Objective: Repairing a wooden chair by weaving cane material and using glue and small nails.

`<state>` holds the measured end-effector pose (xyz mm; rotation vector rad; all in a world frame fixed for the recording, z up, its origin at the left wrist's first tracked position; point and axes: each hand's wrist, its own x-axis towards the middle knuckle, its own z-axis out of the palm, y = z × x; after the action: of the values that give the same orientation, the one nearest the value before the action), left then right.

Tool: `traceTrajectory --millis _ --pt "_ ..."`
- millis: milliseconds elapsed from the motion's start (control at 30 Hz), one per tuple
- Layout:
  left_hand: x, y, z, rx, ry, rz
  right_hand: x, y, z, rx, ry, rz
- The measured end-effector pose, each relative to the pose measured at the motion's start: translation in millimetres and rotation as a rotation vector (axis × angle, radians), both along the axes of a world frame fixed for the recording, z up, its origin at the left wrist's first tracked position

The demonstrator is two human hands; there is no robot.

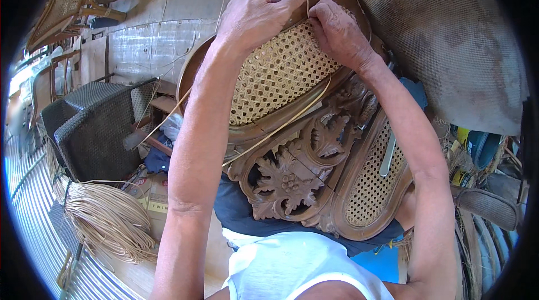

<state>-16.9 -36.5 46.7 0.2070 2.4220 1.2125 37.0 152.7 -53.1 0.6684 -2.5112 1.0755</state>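
Observation:
A carved brown wooden furniture panel (pixel 337 185) rests across my lap, with woven cane (pixel 281 78) filling its large upper opening. My left hand (pixel 261 11) is closed at the far rim of the frame, thumb and forefinger pinched together. Just right of it, my right hand (pixel 339 33) pinches at the edge of the weave. A thin cane strand (pixel 308 5) runs between the fingertips of both hands. Another loose strand (pixel 286 123) crosses the lower part of the weave and passes under my left forearm. A pale flat-handled tool (pixel 387 157) lies on the smaller cane inset at the lower right.
A coil of cane (pixel 106 218) lies on the left, below a dark woven chair (pixel 101 126). A large mesh-covered panel (pixel 443 36) stands close by at the upper right. Cane-seated wooden furniture (pixel 67 5) is at the far left. Tape rolls (pixel 463 137) sit to the right.

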Motion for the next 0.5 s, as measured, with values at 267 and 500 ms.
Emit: traceTrajectory --millis 267,500 --pt "2.2 -4.0 9.3 0.018 0.017 -0.102 -0.7 4.9 2.1 -0.025 -0.05 0.043" --pt "-3.2 -9.8 13.9 0.023 -0.029 -0.113 -4.8 8.6 11.3 0.019 -0.057 0.08"
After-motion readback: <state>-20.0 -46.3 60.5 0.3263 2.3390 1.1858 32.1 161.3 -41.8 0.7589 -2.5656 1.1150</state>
